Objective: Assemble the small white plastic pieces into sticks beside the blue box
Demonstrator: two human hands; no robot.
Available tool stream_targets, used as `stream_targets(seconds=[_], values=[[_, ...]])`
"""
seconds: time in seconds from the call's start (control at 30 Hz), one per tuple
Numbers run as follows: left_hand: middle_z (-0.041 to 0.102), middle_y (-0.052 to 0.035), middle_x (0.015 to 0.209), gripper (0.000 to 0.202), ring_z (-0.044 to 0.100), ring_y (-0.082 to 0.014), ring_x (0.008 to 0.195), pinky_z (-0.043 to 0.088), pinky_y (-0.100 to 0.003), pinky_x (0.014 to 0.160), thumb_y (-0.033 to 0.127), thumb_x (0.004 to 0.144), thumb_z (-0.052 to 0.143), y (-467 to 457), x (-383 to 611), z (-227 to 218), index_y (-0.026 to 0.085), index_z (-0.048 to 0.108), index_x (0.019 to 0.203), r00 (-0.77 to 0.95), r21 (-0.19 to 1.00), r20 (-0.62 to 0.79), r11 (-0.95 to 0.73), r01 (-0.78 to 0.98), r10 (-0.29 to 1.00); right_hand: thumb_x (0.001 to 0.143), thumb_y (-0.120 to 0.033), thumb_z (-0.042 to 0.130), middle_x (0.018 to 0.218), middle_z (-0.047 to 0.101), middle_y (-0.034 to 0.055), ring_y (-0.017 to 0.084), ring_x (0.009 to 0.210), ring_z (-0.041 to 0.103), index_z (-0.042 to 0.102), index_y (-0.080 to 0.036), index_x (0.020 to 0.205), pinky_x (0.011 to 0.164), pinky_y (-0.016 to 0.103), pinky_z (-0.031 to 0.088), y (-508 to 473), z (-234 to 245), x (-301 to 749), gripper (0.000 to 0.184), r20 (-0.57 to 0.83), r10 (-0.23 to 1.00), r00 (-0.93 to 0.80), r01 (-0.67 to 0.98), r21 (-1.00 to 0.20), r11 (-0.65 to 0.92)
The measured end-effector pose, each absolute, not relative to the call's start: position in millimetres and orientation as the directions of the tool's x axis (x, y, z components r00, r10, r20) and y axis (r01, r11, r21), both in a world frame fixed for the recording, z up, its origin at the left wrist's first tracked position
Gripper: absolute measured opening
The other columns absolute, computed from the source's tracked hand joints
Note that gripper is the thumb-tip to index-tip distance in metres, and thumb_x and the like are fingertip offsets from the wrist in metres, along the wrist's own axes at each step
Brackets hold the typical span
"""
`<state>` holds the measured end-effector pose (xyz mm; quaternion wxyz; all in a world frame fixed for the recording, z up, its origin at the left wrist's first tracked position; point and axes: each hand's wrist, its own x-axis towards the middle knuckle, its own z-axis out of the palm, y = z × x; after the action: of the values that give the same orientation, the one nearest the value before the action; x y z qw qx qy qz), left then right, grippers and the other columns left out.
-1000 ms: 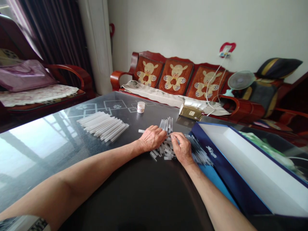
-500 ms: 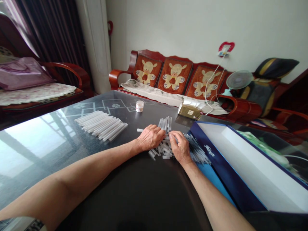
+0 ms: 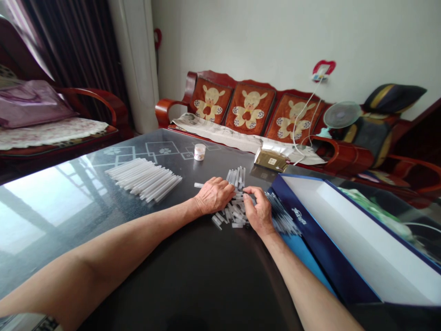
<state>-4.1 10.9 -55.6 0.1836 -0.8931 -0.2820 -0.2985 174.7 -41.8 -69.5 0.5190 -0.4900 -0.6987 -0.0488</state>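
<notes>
My left hand rests knuckles-up on a heap of short clear plastic tubes in the middle of the dark glossy table, fingers curled over something I cannot make out. My right hand sits just right of it, fingers pinched together over the same heap. A small bundle of short tubes lies just beyond the hands. Thin clear sticks lie to the right of my right hand. A row of long white tubes is laid out at the left.
An open blue box with a white inside lies at the right. A small white jar and a gold foil packet stand at the far edge. Behind are a wooden sofa, a small fan and an armchair.
Both hands stay on the tube heap; the right hand's fingers have curled in a little tighter. The view has shifted slightly.
</notes>
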Motion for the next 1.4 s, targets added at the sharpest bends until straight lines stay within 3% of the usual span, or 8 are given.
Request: stream_targets(seconds=[0.5,0.67,0.77,0.93,1.0,1.07,1.2,1.4], values=[[0.056,-0.0053,0.075,0.031,0.049,-0.0181,0.072,0.038,-0.033,0.070,0.032,0.096,0.032,10,-3,-56,0.016,0.057,0.085,0.687,-0.167,0.622,-0.795,0.584,0.374,0.085,-0.022,0.051,0.089,0.064,0.0060,0.020,0.089,0.061,0.059,-0.021,0.086,0.084,0.035,0.048,-44,-67,170,0.008,0.770,0.635,-0.062,0.738,-0.394,0.549],[0.055,-0.0038,0.077,0.028,0.049,-0.0171,0.070,0.038,-0.031,0.068,0.026,0.094,0.034,7,-3,-53,0.022,0.056,0.112,0.718,-0.172,0.597,-0.817,0.550,0.358,0.085,-0.023,0.050,0.090,0.063,0.0068,0.020,0.090,0.060,0.057,-0.020,0.087,0.083,0.035,0.048,-45,-67,169,0.007,0.778,0.627,-0.043,0.721,-0.410,0.558],[0.054,-0.0036,0.074,0.031,0.050,-0.0172,0.070,0.037,-0.031,0.067,0.037,0.095,0.035,7,-5,-50,0.025,0.058,0.113,0.693,-0.157,0.609,-0.798,0.583,0.386,0.086,-0.025,0.048,0.091,0.063,0.0072,0.020,0.091,0.060,0.057,-0.020,0.087,0.084,0.037,0.047,-45,-67,173,0.010,0.780,0.623,0.053,0.722,-0.461,0.516],[0.053,-0.0044,0.068,0.040,0.049,-0.0168,0.068,0.035,-0.031,0.066,0.043,0.095,0.032,13,-8,-51,0.021,0.065,0.089,0.608,-0.114,0.655,-0.736,0.667,0.449,0.087,-0.030,0.045,0.094,0.064,0.0082,0.021,0.089,0.060,0.057,-0.018,0.097,0.083,0.039,0.048,-38,-73,184,0.019,0.740,0.574,0.350,0.701,-0.614,0.363],[0.052,-0.0042,0.066,0.040,0.047,-0.0166,0.066,0.034,-0.031,0.065,0.041,0.095,0.033,15,-8,-52,0.020,0.065,0.083,0.608,-0.127,0.668,-0.740,0.661,0.429,0.087,-0.029,0.046,0.102,0.062,0.0105,0.023,0.096,0.058,0.055,-0.019,0.104,0.086,0.041,0.046,-37,-72,182,0.022,0.791,0.508,0.341,0.737,-0.561,0.378],[0.051,-0.0039,0.066,0.038,0.046,-0.0165,0.065,0.033,-0.032,0.064,0.039,0.094,0.034,15,-7,-53,0.020,0.063,0.079,0.621,-0.147,0.677,-0.755,0.639,0.394,0.086,-0.026,0.048,0.111,0.059,0.0127,0.024,0.107,0.054,0.054,-0.019,0.110,0.094,0.043,0.042,-41,-69,177,0.026,0.859,0.476,0.186,0.804,-0.412,0.429],[0.050,-0.0036,0.066,0.033,0.044,-0.0163,0.065,0.031,-0.031,0.063,0.036,0.093,0.038,12,-4,-51,0.019,0.063,0.080,0.647,-0.185,0.688,-0.782,0.595,0.329,0.088,-0.022,0.046,0.110,0.063,0.0104,0.026,0.110,0.053,0.057,-0.020,0.113,0.103,0.049,0.031,-51,-63,163,0.027,0.799,0.582,-0.151,0.885,-0.153,0.440],[0.050,-0.0040,0.068,0.030,0.043,-0.0168,0.065,0.031,-0.032,0.063,0.036,0.094,0.039,13,-7,-48,0.020,0.064,0.087,0.663,-0.211,0.694,-0.800,0.561,0.281,0.091,-0.022,0.043,0.091,0.066,0.0074,0.021,0.088,0.060,0.063,-0.022,0.106,0.085,0.036,0.046,-53,-60,164,0.024,0.710,0.665,-0.233,0.885,-0.128,0.447]])
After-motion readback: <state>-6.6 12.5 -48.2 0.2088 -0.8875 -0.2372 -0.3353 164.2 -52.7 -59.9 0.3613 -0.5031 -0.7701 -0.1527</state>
